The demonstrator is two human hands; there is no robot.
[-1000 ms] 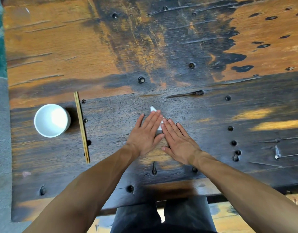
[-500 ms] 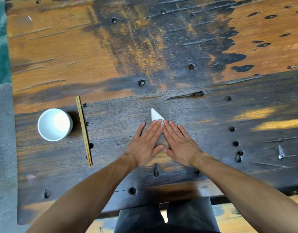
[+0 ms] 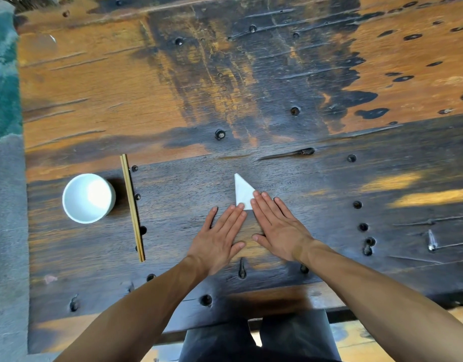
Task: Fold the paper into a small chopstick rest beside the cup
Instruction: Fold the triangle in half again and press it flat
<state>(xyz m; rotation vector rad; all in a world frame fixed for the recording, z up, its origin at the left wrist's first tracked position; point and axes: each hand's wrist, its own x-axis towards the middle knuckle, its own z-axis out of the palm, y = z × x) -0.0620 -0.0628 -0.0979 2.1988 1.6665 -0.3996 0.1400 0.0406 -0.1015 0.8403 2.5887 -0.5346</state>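
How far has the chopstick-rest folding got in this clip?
Done: the white paper already shows a flat triangular point on the dark wooden table. In hand: the left hand and right hand lie flat, fingertips on its near edge. Left: shaping it into a rest and setting it beside the white round cup and wooden chopsticks.
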